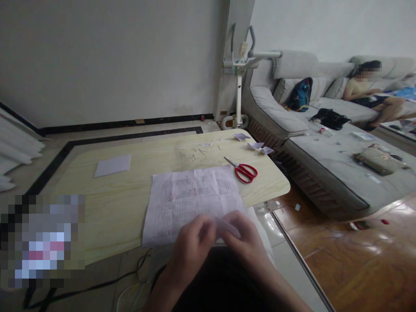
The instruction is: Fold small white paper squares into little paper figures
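Close to my body, over the near edge of the table, both hands pinch a small piece of folded white paper (226, 228). My left hand (196, 236) has its fingers curled at the paper's left end, a little blurred. My right hand (242, 229) grips the other end between thumb and fingers. Under and beyond them a printed sheet (195, 195) with creases lies flat. Red-handled scissors (244, 172) rest to its upper right, blades pointing away to the left. Folded paper shapes (256, 146) sit at the far right corner, near thin paper strips (202, 151).
A white paper stack or pad (112, 166) lies on the left of the pale wooden table (136, 190). Cables (97, 284) run across the floor at lower left. Right of the table stands a grey sofa (328, 173) with bags and a seated person (365, 89). Exercise equipment (239, 86) stands behind.
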A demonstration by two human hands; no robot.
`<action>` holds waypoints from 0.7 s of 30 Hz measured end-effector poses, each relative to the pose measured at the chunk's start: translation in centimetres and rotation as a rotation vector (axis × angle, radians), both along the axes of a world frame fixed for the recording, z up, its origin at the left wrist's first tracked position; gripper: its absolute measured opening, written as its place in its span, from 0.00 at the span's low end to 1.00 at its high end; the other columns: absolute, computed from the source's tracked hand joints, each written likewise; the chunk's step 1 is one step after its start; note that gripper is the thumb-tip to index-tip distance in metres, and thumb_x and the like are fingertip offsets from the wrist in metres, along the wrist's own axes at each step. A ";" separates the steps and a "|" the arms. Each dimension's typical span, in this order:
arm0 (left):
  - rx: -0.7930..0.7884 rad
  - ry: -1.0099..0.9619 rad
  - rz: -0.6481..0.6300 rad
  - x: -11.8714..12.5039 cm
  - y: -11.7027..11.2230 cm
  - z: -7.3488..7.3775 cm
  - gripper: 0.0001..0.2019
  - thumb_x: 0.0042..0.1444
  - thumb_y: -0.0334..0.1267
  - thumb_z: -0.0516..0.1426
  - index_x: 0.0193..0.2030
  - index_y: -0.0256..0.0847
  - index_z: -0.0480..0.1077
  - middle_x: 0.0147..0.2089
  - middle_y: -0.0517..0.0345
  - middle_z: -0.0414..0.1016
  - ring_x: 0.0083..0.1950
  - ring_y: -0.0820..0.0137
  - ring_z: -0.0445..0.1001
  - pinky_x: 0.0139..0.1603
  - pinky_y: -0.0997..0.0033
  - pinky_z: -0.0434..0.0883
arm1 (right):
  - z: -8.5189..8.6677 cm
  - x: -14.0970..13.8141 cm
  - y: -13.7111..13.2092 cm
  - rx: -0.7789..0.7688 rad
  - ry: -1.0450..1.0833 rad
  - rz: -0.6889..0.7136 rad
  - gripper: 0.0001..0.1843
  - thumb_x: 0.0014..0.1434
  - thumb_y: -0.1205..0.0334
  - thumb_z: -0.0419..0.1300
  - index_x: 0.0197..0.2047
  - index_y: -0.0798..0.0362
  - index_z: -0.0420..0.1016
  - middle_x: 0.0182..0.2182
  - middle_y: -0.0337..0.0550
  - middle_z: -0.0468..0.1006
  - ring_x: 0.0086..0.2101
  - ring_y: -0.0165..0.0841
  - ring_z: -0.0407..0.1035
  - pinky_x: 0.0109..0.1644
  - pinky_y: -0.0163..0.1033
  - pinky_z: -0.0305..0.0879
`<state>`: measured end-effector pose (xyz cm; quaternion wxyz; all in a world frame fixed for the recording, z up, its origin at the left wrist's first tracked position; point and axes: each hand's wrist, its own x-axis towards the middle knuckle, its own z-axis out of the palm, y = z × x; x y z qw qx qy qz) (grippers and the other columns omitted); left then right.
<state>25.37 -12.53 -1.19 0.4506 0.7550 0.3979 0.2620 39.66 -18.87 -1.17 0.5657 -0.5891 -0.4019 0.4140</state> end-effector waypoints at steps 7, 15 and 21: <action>0.019 0.062 -0.024 -0.3 0.0 0.3 0.10 0.66 0.38 0.52 0.39 0.42 0.73 0.34 0.58 0.80 0.35 0.67 0.78 0.37 0.71 0.69 | 0.3 0.5 -0.3 -0.044 -0.128 0.067 0.07 0.54 0.61 0.63 0.35 0.52 0.69 0.31 0.38 0.71 0.33 0.35 0.66 0.38 0.38 0.65; -0.067 0.007 -0.102 -0.6 0.2 0.6 0.13 0.68 0.40 0.50 0.37 0.41 0.74 0.33 0.58 0.79 0.33 0.69 0.75 0.34 0.74 0.68 | 0.6 1.1 -0.1 -0.104 -0.147 0.061 0.12 0.59 0.56 0.61 0.28 0.53 0.70 0.24 0.38 0.70 0.29 0.33 0.64 0.33 0.37 0.60; -0.247 -0.004 -0.120 -0.8 0.1 0.6 0.16 0.67 0.43 0.51 0.30 0.40 0.69 0.26 0.64 0.70 0.30 0.71 0.72 0.29 0.77 0.66 | 0.1 1.2 -0.2 -0.108 -0.048 -0.011 0.14 0.58 0.53 0.63 0.27 0.53 0.69 0.23 0.36 0.68 0.27 0.31 0.62 0.30 0.35 0.58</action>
